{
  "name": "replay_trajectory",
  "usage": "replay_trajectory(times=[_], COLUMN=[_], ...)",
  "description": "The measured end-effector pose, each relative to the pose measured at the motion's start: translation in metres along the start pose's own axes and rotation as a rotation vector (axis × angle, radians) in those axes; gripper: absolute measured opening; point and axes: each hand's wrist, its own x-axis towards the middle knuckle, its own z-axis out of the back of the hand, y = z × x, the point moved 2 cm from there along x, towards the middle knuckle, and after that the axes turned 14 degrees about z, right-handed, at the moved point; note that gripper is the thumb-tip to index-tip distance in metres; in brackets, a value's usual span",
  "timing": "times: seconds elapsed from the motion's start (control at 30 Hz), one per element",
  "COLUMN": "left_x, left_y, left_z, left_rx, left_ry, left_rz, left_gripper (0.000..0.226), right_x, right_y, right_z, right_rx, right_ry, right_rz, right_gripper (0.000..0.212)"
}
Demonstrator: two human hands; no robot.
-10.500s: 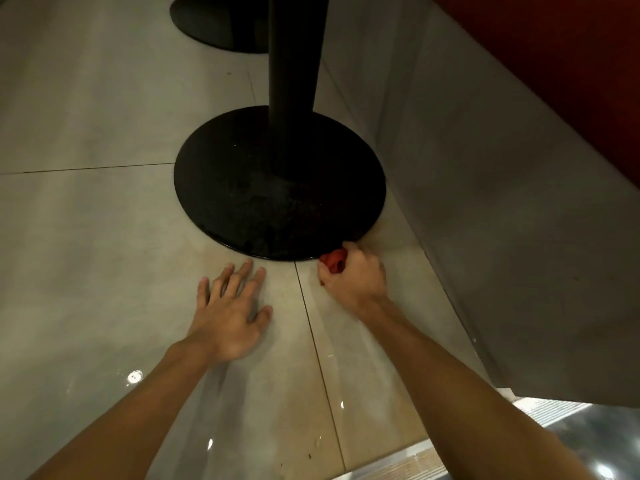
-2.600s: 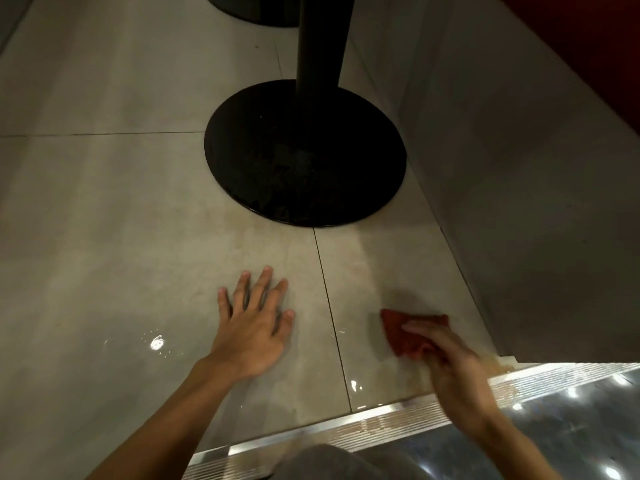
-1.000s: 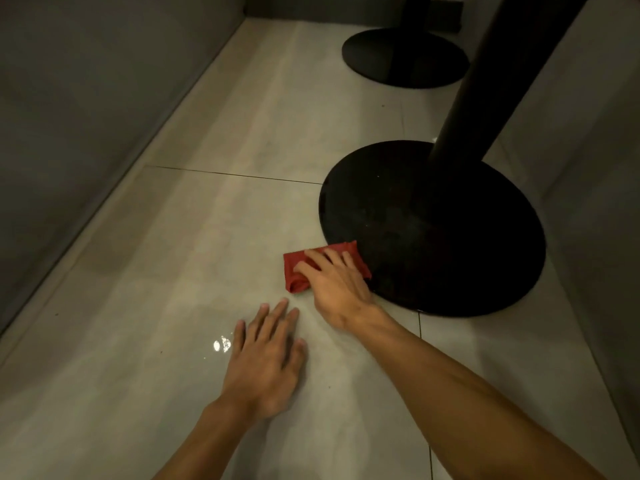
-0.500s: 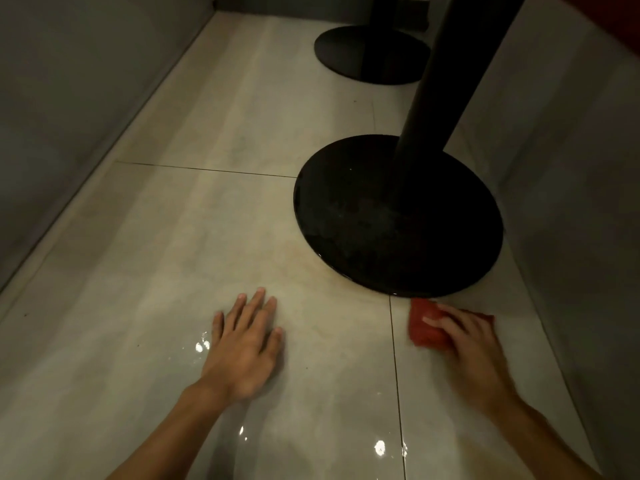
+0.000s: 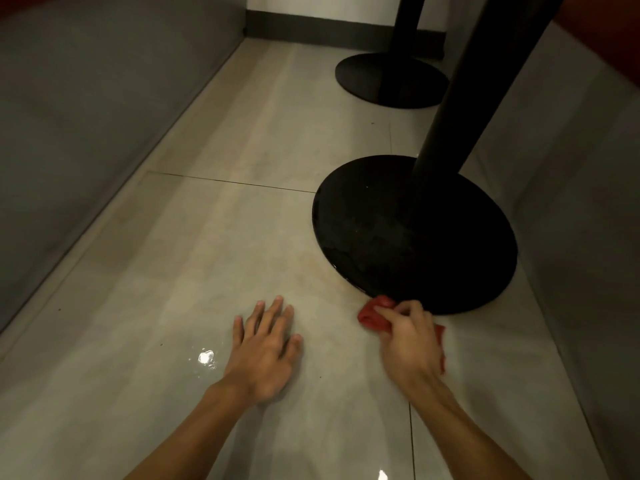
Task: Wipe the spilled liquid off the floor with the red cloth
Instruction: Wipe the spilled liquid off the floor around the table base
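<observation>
The red cloth [image 5: 372, 315] lies bunched on the beige floor tiles at the near rim of the round black table base [image 5: 412, 233]. My right hand [image 5: 408, 341] grips the cloth with curled fingers and covers most of it; a red edge shows at its right side. My left hand [image 5: 265, 348] rests flat on the floor with fingers spread, to the left of the cloth. A wet sheen with bright glints [image 5: 206, 358] lies on the tile just left of my left hand. A faint brownish stain [image 5: 311, 271] marks the tile beside the base.
A black pole [image 5: 460, 98] rises from the near base. A second black base [image 5: 391, 79] stands farther back. Grey bench fronts [image 5: 86, 116] wall in the floor strip on the left and on the right [image 5: 581, 202].
My right hand has slid the cloth left along the base's rim, from the right tile over the grout line, and bunched it up. My left hand stays planted on the floor.
</observation>
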Motion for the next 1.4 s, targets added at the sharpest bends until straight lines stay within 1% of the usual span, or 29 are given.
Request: replay_trajectory(times=[0.1, 0.2, 0.3, 0.37, 0.53, 0.7, 0.77, 0.83, 0.93, 0.97, 1.03, 1.1, 1.23, 1.3, 1.4], left_x=[0.000, 0.000, 0.000, 0.000, 0.002, 0.005, 0.007, 0.009, 0.009, 0.008, 0.006, 0.005, 0.005, 0.006, 0.006], left_y=[0.001, 0.001, 0.001, 0.002, 0.007, 0.011, 0.011, 0.010, 0.009, 0.009, 0.008, 0.007, 0.009, 0.011, 0.011], left_z=[-0.001, -0.003, -0.003, -0.002, 0.001, -0.005, -0.007, -0.008, -0.008, -0.008, -0.009, -0.010, -0.009, -0.007, -0.003], left_rx=[-0.005, 0.015, 0.022, 0.013, 0.000, 0.000, 0.008, 0.008, 0.001, 0.004, 0.012, 0.009, 0.002, -0.014, -0.028], left_ry=[-0.024, -0.026, -0.010, -0.005, 0.011, 0.010, 0.013, 0.019, 0.001, -0.002, -0.015, -0.028, -0.015, 0.011, 0.041], left_rz=[-0.005, 0.002, -0.004, -0.013, -0.031, -0.056, -0.056, -0.057, -0.054, -0.056, -0.050, -0.034, -0.048, -0.060, -0.059], left_gripper=[0.062, 0.062, 0.062, 0.061, 0.060, 0.062, 0.066, 0.069, 0.071, 0.073, 0.071, 0.066, 0.065, 0.065, 0.063], right_x=[0.030, 0.063, 0.088, 0.097, 0.079, 0.030, 0.016, 0.012, 0.032, 0.045, 0.077, 0.111, 0.147, 0.148, 0.141], right_y=[0.041, 0.070, 0.087, 0.090, 0.064, 0.014, 0.000, -0.005, 0.011, 0.023, 0.052, 0.085, 0.131, 0.138, 0.129], right_z=[-0.012, -0.022, -0.027, -0.028, -0.021, -0.003, 0.005, 0.013, 0.025, 0.028, 0.026, 0.017, -0.018, -0.037, -0.051], right_rx=[-0.047, -0.122, -0.144, -0.146, -0.129, -0.165, -0.130, 0.007, 0.225, 0.264, 0.305, 0.232, -0.113, -0.228, -0.247], right_ry=[0.013, 0.043, 0.067, 0.095, 0.148, 0.138, 0.130, 0.083, -0.123, -0.177, -0.212, -0.158, 0.074, 0.186, 0.239], right_rz=[0.070, 0.127, 0.124, 0.116, 0.131, 0.093, 0.096, 0.081, 0.111, 0.135, 0.206, 0.321, 0.553, 0.602, 0.611], right_gripper=[0.051, 0.043, 0.032, 0.034, 0.044, 0.049, 0.048, 0.045, 0.040, 0.039, 0.038, 0.039, 0.049, 0.055, 0.066])
